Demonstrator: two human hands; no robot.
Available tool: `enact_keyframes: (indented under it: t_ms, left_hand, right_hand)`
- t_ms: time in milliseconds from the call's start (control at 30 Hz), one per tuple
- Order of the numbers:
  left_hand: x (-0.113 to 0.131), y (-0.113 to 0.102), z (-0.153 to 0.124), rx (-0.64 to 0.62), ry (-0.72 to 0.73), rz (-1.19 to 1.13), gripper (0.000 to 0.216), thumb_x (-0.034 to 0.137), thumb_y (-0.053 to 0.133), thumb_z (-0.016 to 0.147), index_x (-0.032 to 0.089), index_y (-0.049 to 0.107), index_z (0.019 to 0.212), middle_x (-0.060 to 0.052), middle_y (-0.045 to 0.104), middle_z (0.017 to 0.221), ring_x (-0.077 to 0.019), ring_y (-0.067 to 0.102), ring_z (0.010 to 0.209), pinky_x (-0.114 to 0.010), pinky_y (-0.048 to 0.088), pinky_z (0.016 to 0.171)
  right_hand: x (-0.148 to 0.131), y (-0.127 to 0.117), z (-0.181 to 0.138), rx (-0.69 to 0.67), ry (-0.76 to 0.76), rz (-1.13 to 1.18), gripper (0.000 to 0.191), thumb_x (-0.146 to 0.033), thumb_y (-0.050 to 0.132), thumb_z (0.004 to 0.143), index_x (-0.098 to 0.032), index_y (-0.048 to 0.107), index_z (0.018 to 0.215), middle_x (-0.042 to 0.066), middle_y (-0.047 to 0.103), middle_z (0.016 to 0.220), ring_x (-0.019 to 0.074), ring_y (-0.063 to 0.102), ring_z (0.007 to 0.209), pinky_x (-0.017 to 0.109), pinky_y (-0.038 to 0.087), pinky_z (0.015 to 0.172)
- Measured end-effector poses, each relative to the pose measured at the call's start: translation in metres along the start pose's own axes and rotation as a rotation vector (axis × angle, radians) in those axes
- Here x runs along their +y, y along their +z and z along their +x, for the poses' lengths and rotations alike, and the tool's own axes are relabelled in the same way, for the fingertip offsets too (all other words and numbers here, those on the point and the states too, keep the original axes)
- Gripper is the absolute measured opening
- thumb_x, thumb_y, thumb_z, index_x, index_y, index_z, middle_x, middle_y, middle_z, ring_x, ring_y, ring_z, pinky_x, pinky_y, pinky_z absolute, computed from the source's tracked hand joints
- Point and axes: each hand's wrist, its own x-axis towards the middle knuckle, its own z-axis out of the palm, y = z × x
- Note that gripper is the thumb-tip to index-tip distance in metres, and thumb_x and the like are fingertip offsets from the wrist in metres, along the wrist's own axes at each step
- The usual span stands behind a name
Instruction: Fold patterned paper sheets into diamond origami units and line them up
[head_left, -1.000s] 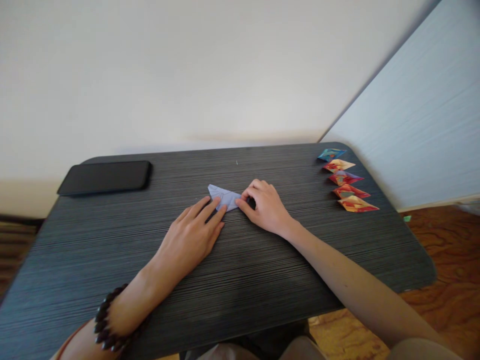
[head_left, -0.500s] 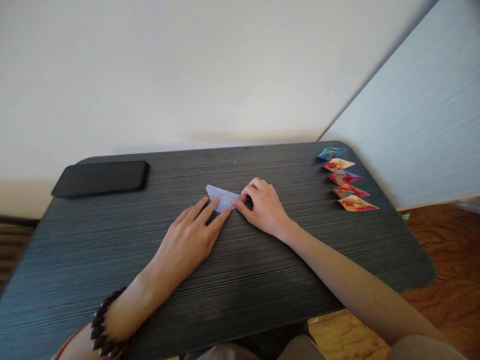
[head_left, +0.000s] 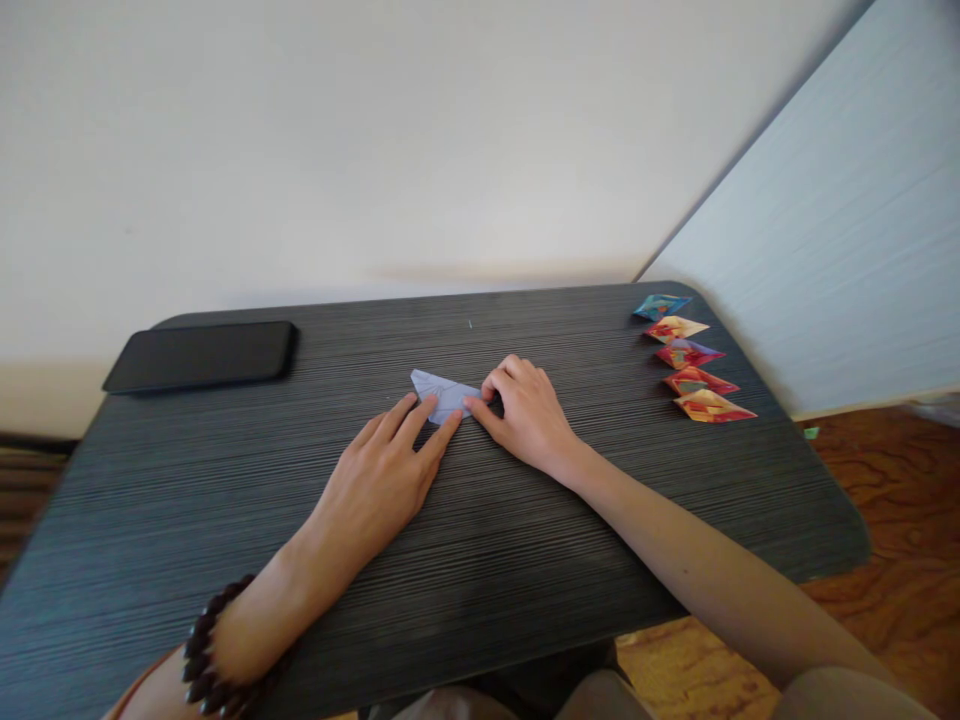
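A small piece of folded paper (head_left: 447, 393), pale lilac with creases and a pointed end at the upper left, lies on the dark table in front of me. Fingertips of my left hand (head_left: 381, 465) rest on its near edge, the fingers stretched out and slightly apart. At the paper's right end my right hand (head_left: 529, 412) pinches it between thumb and forefinger, with the other fingers curled. That right tip is partly hidden by the fingers. A dark beaded bracelet (head_left: 202, 650) is around my left wrist.
Several colourful folded paper pieces (head_left: 694, 380) stand in a row near the table's right edge. A black phone-like slab (head_left: 202, 355) lies at the back left. The dark ridged table (head_left: 480, 560) meets a white wall (head_left: 450, 150) behind and a pale panel (head_left: 847, 230) at the right.
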Motion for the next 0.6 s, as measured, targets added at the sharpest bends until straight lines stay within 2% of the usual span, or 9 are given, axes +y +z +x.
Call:
enact_keyframes:
  t_ms: [600]
  left_hand:
    - [0.0027,-0.0017,0.0012,-0.008,-0.009,0.009,0.04,0.021,0.045,0.091,0.017,0.051,0.131,-0.016,0.053,0.131,-0.0336,0.047,0.123,-0.049,0.047,0.093]
  right_hand:
    - [-0.0019,0.0023,0.0004,-0.002,0.034,-0.025,0.022,-0.041,0.053,0.087,-0.02,0.055,0.08,0.005,0.054,0.089,0.0204,0.05,0.086,0.033,0.034,0.074]
